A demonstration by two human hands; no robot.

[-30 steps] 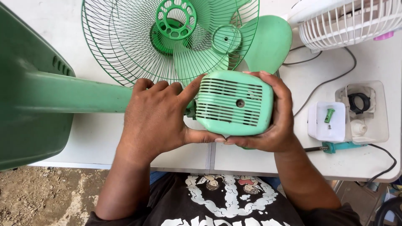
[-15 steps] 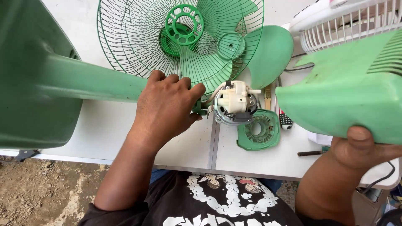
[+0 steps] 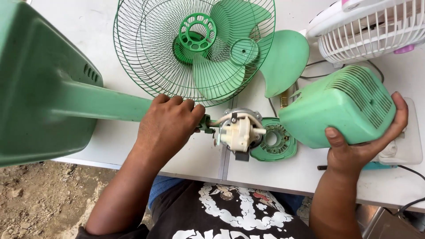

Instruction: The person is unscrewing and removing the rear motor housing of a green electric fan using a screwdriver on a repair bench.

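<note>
Since half a second ago, motor cover (image 3: 343,106) lowered from the right frame edge toward centre right, clear of the motor; left hand unchanged.

Far left: green fan base (image 3: 40,88), its stem (image 3: 110,104) running rightward across the white surface (image 3: 186,159).
Centre left: left hand (image 3: 168,126), closed around the stem's upper end.
Top centre: green wire grille (image 3: 146,57) lying flat, green blade set (image 3: 248,57) on it.
Centre: exposed white motor (image 3: 239,130), just right of the left hand; green round mounting piece (image 3: 274,141) behind it on the surface.
Centre right: motor cover, green, vented, gripped from below by the right hand (image 3: 363,146), held above the surface.
Top right: white fan (image 3: 372,26).
</note>
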